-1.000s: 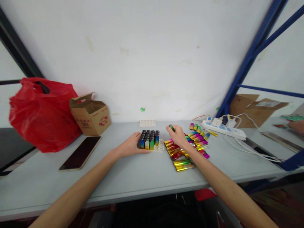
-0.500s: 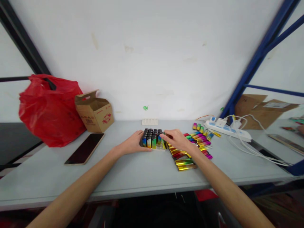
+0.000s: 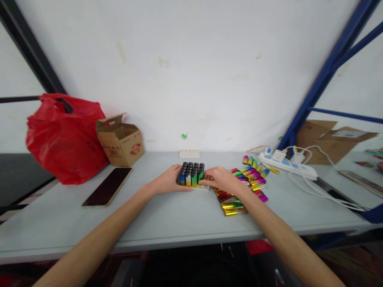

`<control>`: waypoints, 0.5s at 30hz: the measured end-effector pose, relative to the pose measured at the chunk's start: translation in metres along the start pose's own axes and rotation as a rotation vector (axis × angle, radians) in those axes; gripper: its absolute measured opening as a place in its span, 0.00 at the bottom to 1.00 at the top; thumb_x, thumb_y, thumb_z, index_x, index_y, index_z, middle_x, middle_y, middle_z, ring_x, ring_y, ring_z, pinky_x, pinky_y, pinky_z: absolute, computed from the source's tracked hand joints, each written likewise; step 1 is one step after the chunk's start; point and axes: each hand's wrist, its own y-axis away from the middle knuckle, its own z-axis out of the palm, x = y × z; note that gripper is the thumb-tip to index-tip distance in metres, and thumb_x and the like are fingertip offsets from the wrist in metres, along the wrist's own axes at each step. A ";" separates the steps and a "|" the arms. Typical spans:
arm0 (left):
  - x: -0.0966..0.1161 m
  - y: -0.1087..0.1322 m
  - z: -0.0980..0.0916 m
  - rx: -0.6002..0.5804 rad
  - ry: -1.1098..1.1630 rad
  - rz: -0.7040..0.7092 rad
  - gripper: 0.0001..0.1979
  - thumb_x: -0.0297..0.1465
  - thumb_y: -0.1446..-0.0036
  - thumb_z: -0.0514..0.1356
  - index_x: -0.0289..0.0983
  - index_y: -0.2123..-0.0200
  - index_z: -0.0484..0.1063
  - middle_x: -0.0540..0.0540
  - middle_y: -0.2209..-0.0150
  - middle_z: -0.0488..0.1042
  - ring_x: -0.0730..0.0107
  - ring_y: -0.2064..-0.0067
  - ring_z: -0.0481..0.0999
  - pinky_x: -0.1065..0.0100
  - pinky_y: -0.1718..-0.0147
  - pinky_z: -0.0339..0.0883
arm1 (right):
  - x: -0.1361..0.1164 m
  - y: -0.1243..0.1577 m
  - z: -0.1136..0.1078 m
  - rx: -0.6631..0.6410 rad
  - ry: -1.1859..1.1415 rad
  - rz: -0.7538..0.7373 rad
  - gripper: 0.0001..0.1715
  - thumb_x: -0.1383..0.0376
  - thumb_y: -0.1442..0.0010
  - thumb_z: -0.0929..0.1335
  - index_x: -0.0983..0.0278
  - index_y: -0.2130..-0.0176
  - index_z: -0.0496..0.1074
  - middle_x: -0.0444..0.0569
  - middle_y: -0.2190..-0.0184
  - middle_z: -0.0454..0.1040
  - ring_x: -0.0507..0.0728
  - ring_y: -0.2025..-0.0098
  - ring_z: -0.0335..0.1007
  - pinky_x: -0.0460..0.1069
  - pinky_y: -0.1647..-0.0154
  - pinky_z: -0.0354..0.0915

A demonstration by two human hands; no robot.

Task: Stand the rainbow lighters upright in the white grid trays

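Observation:
A white tray (image 3: 204, 187) near the table's middle holds several upright lighters (image 3: 190, 174) with black tops and rainbow bodies. My left hand (image 3: 166, 182) curls around the tray's left side and steadies it. My right hand (image 3: 220, 179) is at the tray's right edge, with its fingers pinched on a greenish lighter (image 3: 201, 175) standing in the rightmost column. Just right of that hand, a pile of loose metallic lighters (image 3: 251, 178) lies flat on the table, partly hidden under my wrist.
A second small white tray (image 3: 189, 153) lies by the wall. To the left are a dark phone (image 3: 107, 186), a cardboard box (image 3: 120, 139) and a red plastic bag (image 3: 66, 135). A white power strip (image 3: 287, 163) with cables lies right, by a blue frame (image 3: 323, 75).
My right hand carried a green lighter from above the loose pile leftward to the tray's right column and lowered it there. The left hand stayed on the tray.

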 end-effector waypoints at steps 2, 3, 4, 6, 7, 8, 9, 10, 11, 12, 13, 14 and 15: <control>0.000 0.000 0.000 -0.009 -0.008 -0.004 0.43 0.58 0.55 0.74 0.40 0.41 0.74 0.37 0.43 0.77 0.39 0.40 0.76 0.46 0.36 0.69 | 0.001 0.001 -0.002 -0.018 0.021 -0.001 0.33 0.43 0.25 0.64 0.62 0.71 0.75 0.49 0.75 0.77 0.54 0.74 0.66 0.49 0.69 0.54; -0.001 -0.001 0.000 -0.013 -0.009 -0.004 0.43 0.58 0.55 0.74 0.40 0.41 0.74 0.37 0.43 0.77 0.39 0.39 0.76 0.46 0.36 0.69 | 0.004 0.001 -0.004 -0.006 0.038 0.004 0.33 0.45 0.23 0.62 0.62 0.70 0.75 0.48 0.75 0.76 0.54 0.74 0.66 0.49 0.68 0.55; -0.001 -0.001 0.000 -0.016 -0.009 -0.004 0.44 0.59 0.55 0.74 0.40 0.41 0.74 0.37 0.42 0.77 0.39 0.39 0.75 0.45 0.35 0.68 | 0.010 0.002 -0.008 0.025 0.065 0.019 0.33 0.46 0.22 0.59 0.62 0.69 0.75 0.49 0.74 0.76 0.55 0.72 0.67 0.49 0.66 0.57; -0.001 -0.001 0.000 -0.020 -0.012 -0.002 0.45 0.59 0.55 0.74 0.40 0.40 0.74 0.36 0.42 0.77 0.38 0.38 0.75 0.45 0.35 0.68 | 0.028 0.005 -0.018 0.142 0.151 0.085 0.32 0.50 0.20 0.57 0.62 0.66 0.76 0.51 0.70 0.78 0.57 0.67 0.71 0.50 0.60 0.61; -0.002 -0.002 0.000 -0.022 -0.018 -0.002 0.45 0.60 0.55 0.73 0.39 0.41 0.73 0.36 0.41 0.76 0.38 0.38 0.75 0.45 0.35 0.68 | 0.040 0.007 -0.023 0.215 0.204 0.140 0.30 0.52 0.20 0.57 0.62 0.63 0.77 0.54 0.67 0.79 0.59 0.63 0.73 0.51 0.56 0.63; -0.002 -0.002 0.000 -0.025 -0.027 -0.003 0.44 0.60 0.54 0.73 0.39 0.41 0.74 0.36 0.41 0.76 0.38 0.38 0.75 0.45 0.35 0.68 | 0.054 0.010 -0.029 0.289 0.262 0.203 0.27 0.54 0.21 0.58 0.63 0.60 0.78 0.57 0.63 0.80 0.61 0.58 0.74 0.52 0.52 0.65; -0.002 -0.002 -0.001 -0.029 -0.037 -0.006 0.44 0.60 0.54 0.73 0.39 0.42 0.74 0.36 0.42 0.76 0.38 0.39 0.75 0.46 0.35 0.69 | 0.070 0.014 -0.034 0.356 0.318 0.277 0.24 0.57 0.22 0.59 0.65 0.55 0.79 0.60 0.58 0.80 0.64 0.54 0.74 0.54 0.47 0.65; -0.001 -0.001 -0.001 -0.032 -0.044 -0.010 0.44 0.61 0.54 0.73 0.38 0.42 0.74 0.35 0.42 0.76 0.38 0.39 0.76 0.46 0.36 0.69 | 0.085 0.019 -0.039 0.406 0.369 0.358 0.21 0.61 0.23 0.59 0.66 0.51 0.79 0.63 0.54 0.80 0.66 0.49 0.74 0.57 0.43 0.65; -0.001 -0.001 -0.001 -0.033 -0.048 -0.012 0.44 0.60 0.54 0.73 0.38 0.43 0.74 0.35 0.42 0.76 0.38 0.40 0.76 0.47 0.36 0.70 | 0.100 0.024 -0.042 0.435 0.414 0.442 0.21 0.63 0.25 0.60 0.68 0.46 0.78 0.66 0.50 0.79 0.68 0.45 0.73 0.59 0.39 0.64; -0.002 -0.001 -0.001 -0.032 -0.047 -0.012 0.43 0.60 0.54 0.73 0.38 0.43 0.74 0.36 0.42 0.77 0.38 0.40 0.76 0.47 0.36 0.70 | 0.114 0.029 -0.045 0.443 0.453 0.527 0.22 0.64 0.26 0.61 0.70 0.43 0.77 0.68 0.48 0.78 0.69 0.42 0.71 0.61 0.37 0.63; -0.002 -0.001 0.000 -0.028 -0.043 -0.013 0.43 0.60 0.54 0.73 0.38 0.43 0.74 0.36 0.42 0.77 0.38 0.40 0.76 0.47 0.37 0.70 | 0.125 0.034 -0.046 0.425 0.482 0.603 0.23 0.65 0.27 0.62 0.71 0.41 0.76 0.70 0.45 0.77 0.71 0.39 0.70 0.63 0.35 0.62; -0.002 -0.001 0.000 -0.022 -0.037 -0.013 0.43 0.60 0.54 0.73 0.38 0.43 0.74 0.36 0.43 0.77 0.38 0.40 0.76 0.47 0.37 0.70 | 0.134 0.039 -0.047 0.389 0.505 0.681 0.25 0.64 0.27 0.62 0.71 0.39 0.75 0.72 0.41 0.74 0.72 0.37 0.68 0.66 0.35 0.62; -0.003 -0.001 0.001 -0.016 -0.032 -0.011 0.43 0.60 0.54 0.73 0.38 0.44 0.75 0.36 0.43 0.77 0.38 0.40 0.76 0.47 0.37 0.71 | 0.141 0.042 -0.047 0.324 0.516 0.765 0.26 0.63 0.26 0.61 0.71 0.37 0.74 0.74 0.37 0.71 0.74 0.34 0.66 0.68 0.34 0.61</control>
